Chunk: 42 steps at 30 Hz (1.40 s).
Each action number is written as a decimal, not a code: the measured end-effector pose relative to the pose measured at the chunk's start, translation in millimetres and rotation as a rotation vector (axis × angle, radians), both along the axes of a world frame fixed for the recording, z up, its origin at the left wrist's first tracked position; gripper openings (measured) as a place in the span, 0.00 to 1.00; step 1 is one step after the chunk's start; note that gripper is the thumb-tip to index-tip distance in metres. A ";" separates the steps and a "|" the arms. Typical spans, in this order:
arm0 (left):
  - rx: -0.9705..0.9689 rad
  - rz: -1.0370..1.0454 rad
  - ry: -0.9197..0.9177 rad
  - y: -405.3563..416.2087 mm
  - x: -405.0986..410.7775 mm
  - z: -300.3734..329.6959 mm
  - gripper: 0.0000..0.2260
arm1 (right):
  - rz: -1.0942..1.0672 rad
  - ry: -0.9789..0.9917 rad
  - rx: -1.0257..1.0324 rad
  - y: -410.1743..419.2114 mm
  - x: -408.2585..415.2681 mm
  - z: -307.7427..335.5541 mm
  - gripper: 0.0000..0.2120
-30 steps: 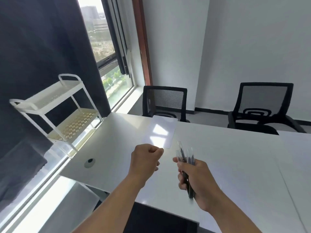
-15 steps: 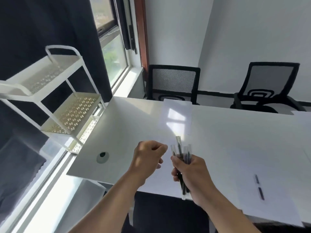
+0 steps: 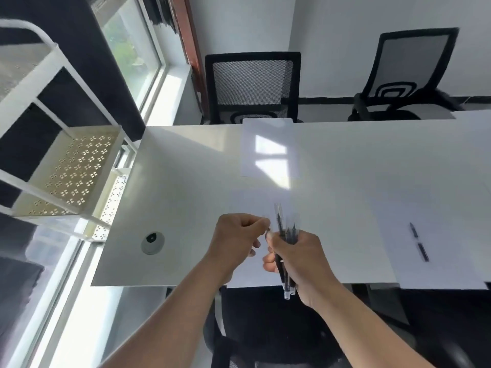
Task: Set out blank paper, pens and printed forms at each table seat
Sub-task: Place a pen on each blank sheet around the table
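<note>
A sheet of paper (image 3: 269, 147) is lying on the table (image 3: 186, 181) before the far chair (image 3: 252, 83); right of the hands, a pen (image 3: 419, 241), possibly uncapped, is resting on another sheet (image 3: 435, 261).

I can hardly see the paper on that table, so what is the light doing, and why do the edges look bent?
Head view: window daylight washes the white table, so the white sheet at the far seat barely stands out but for a bright window-shaped glare patch; the wide-angle lens bows the white wire shelf rack at the edge; the clear-barrelled pens in the right hand look slightly soft.
</note>
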<state>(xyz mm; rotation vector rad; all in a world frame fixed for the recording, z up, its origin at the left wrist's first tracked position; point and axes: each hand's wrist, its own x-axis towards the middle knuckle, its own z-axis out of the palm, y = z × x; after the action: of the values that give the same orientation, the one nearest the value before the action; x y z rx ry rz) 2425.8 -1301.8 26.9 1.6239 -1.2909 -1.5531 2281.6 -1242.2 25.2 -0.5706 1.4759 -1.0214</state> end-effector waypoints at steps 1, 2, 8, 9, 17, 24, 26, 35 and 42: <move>0.016 -0.011 -0.004 -3.1 -1.4 -4.8 0.09 | -0.004 0.018 0.019 -0.9 -0.1 -3.5 0.10; 0.035 -0.021 -0.006 -7.9 -4.0 -10.7 0.09 | -0.011 0.035 0.035 -2.6 -1.1 -8.5 0.11; 0.085 -0.008 -0.044 -40.0 -20.2 -40.0 0.11 | -0.118 0.002 0.140 -6.7 -21.1 -31.9 0.15; 0.085 -0.016 -0.060 -45.0 -21.2 -44.6 0.11 | -0.139 0.001 0.153 -6.9 -25.5 -35.2 0.15; 0.063 -0.051 -0.224 -84.5 -26.3 -81.9 0.11 | -0.233 -0.027 0.188 -7.4 -52.6 -58.8 0.14; 0.093 -0.127 -0.411 -101.6 -28.1 -116.8 0.13 | -0.243 -0.041 0.183 -13.4 -64.0 -72.7 0.14; 0.099 -0.128 -0.443 -105.3 -29.9 -124.7 0.13 | -0.256 -0.035 0.184 -13.9 -69.7 -76.6 0.14; 0.086 -0.130 -0.500 -109.9 -36.0 -139.7 0.15 | -0.283 -0.036 0.197 -9.1 -82.3 -88.7 0.15; 0.080 -0.113 -0.531 -114.3 -37.0 -151.6 0.15 | -0.295 -0.050 0.188 -6.0 -89.1 -88.5 0.15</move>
<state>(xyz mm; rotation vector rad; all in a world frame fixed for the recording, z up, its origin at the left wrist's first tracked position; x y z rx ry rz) 2388.8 -1416.1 -124.7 2.1410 -1.6261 -1.2908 2192.5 -1248.2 -63.3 -0.1943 1.6216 -1.0986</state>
